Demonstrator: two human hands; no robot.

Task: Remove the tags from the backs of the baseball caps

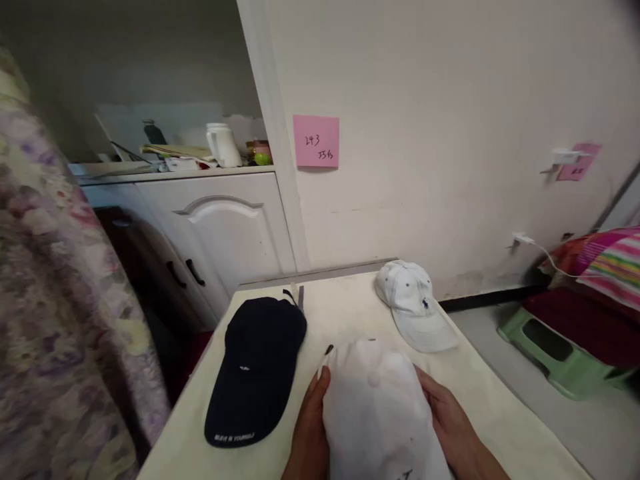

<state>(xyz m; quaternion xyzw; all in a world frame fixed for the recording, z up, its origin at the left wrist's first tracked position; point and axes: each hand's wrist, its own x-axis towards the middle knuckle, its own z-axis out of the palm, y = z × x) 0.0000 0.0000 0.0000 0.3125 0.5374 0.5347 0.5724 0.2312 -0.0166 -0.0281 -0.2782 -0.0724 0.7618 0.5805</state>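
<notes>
As I see it, the left hand (311, 427) and right hand (453, 420), half-curled, clasp a white cap (377, 407) between them, long axis toward me.

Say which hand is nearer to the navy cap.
Left. The left hand is just to the right of the navy cap, apart from it. The right hand is farther off, across the held white cap.

1 head-worn camera looks down across a near table (340, 310) toward the wall (425, 147).
</notes>
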